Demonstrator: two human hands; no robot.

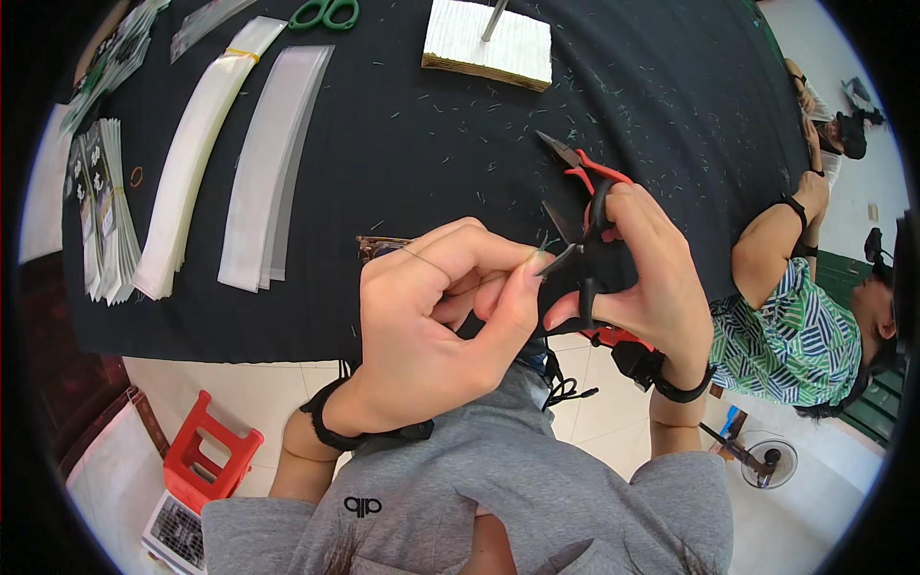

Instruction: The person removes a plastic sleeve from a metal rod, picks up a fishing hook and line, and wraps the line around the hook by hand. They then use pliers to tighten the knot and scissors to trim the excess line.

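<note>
My left hand (431,331) is closed in a pinch on a thin dark green thread (544,241), whose short ends stick out past the thumb and forefinger. A fine strand also runs over the back of its fingers. My right hand (661,273) holds small scissors with black handles (600,213), thumb in one loop. Their blades are spread, with the thread ends between them, close to my left fingertips. Just beyond lie red-handled pliers (572,158), partly hidden by my right hand. A small brown patterned piece (376,247) shows behind my left hand.
Clear plastic sleeves (268,172), a banded sleeve bundle (206,144) and printed cards (105,211) lie left on the black cloth (383,125). Green-handled scissors (324,13) and a white block with a metal rod (487,46) are farther off. Thread snippets are scattered about. Another person (795,326) sits right.
</note>
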